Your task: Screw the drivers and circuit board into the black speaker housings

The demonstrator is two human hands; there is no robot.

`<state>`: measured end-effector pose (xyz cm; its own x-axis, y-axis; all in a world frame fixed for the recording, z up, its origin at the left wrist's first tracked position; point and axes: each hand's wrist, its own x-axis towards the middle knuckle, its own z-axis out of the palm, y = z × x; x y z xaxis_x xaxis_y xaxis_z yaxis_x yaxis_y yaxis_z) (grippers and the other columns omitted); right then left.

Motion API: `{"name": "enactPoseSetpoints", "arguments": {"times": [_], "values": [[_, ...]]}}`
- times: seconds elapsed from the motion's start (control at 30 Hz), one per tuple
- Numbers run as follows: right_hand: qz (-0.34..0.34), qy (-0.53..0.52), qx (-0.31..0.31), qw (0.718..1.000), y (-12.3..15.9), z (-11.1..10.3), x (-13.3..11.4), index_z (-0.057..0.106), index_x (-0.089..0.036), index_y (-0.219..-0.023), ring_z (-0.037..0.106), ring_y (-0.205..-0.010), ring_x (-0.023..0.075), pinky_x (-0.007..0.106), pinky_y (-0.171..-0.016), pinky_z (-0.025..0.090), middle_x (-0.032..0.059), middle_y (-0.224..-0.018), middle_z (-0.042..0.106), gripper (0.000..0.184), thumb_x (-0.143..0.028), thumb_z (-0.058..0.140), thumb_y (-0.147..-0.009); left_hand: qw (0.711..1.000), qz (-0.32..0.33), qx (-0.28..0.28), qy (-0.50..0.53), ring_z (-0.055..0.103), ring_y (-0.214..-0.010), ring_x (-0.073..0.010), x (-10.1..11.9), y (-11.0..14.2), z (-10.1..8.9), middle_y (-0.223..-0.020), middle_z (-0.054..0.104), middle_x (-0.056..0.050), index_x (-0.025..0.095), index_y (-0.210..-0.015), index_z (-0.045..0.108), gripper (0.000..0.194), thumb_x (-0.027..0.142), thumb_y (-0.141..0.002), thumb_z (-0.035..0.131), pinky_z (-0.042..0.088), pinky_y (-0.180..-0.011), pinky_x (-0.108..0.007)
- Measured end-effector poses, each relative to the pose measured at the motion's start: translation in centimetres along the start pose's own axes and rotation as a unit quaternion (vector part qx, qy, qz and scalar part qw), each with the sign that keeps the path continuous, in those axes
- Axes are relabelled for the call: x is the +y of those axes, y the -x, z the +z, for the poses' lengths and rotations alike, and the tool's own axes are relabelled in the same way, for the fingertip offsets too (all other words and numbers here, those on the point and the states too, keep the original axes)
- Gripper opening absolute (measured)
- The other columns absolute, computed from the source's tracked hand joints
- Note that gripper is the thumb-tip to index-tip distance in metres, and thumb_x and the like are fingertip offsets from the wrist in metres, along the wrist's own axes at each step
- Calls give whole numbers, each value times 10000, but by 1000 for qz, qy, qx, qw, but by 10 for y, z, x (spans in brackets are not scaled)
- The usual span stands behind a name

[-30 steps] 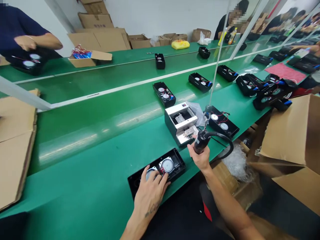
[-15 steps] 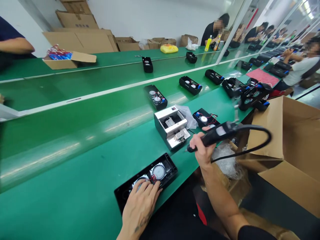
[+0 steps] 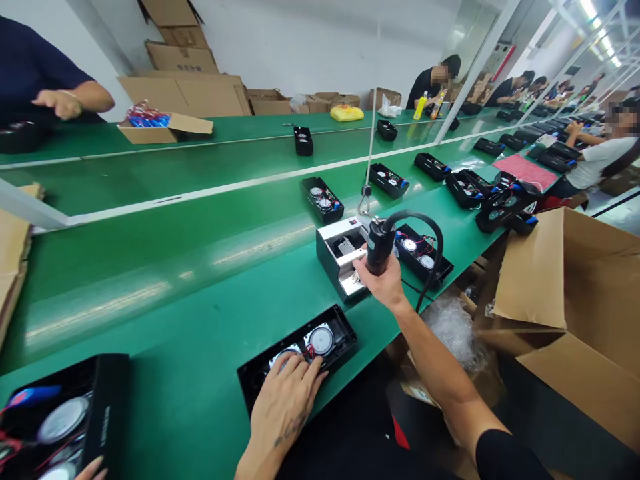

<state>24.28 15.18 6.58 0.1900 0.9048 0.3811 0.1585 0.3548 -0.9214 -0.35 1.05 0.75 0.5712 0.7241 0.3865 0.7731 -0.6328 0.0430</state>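
Black open case on a green workbench: two round silver discs and red wires inside, the nearer disc mostly hidden under the left hand, which lies flat with fingers spread. Right hand, well apart, clamped on a black electric screwdriver with a looped cable, just beside a silver machine. Second black case beyond it, holding similar discs. Third case at lower left, cut off by the frame; another person's fingers at its edge.
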Motion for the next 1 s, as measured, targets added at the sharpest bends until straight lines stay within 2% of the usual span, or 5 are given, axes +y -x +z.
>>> {"name": "enactPoseSetpoints", "arguments": {"times": [0.1, 0.2, 0.37, 0.63, 1.0], "values": [[43, -114, -36, 992, 29, -1, -20, 575, -253, -1192, 478, -415, 101, 268, -444, 435, -120, -608, 546, 388, -320, 805, -888, 1000, -4, 2, -6, 669, -799, -228, 1, 1, 2, -764, 716, -19, 233, -1086, 744, 234, 291, -1089, 518, 513, -916, -422], [38, -231, -35, 972, 63, 4, -36, 512, -294, -1273, 436, -376, 94, 252, -405, 407, -140, -602, 487, 400, -335, 751, -955, 1000, -7, -5, -9, 668, -802, -234, 2, 2, 4, -765, 712, -24, 226, -1078, 741, 243, 299, -1096, 510, 513, -911, -423], [-1, -284, -63, 957, 102, 26, -38, 460, -345, -1328, 464, -405, 94, 232, -399, 428, -119, -672, 508, 401, -279, 684, -1002, 1000, -4, -15, -12, 661, -795, -238, 2, 1, 3, -762, 705, -32, 203, -1083, 747, 256, 298, -1095, 510, 524, -895, -429], [9, -231, -107, 967, 115, 41, -24, 418, -314, -1356, 488, -421, 97, 238, -431, 433, -122, -660, 501, 394, -369, 654, -1045, 1000, -4, -17, -16, 663, -814, -241, 2, 2, 2, -772, 711, -39, 205, -1062, 754, 262, 309, -1095, 515, 514, -893, -425], [-18, -248, -104, 963, 117, 44, -21, 490, -334, -1376, 481, -448, 74, 221, -445, 431, -103, -720, 545, 360, -283, 654, -1060, 1000, 3, 0, -15, 644, -799, -240, 3, 0, 2, -762, 695, -42, 174, -1059, 755, 272, 298, -1096, 515, 481, -902, -420]]}}
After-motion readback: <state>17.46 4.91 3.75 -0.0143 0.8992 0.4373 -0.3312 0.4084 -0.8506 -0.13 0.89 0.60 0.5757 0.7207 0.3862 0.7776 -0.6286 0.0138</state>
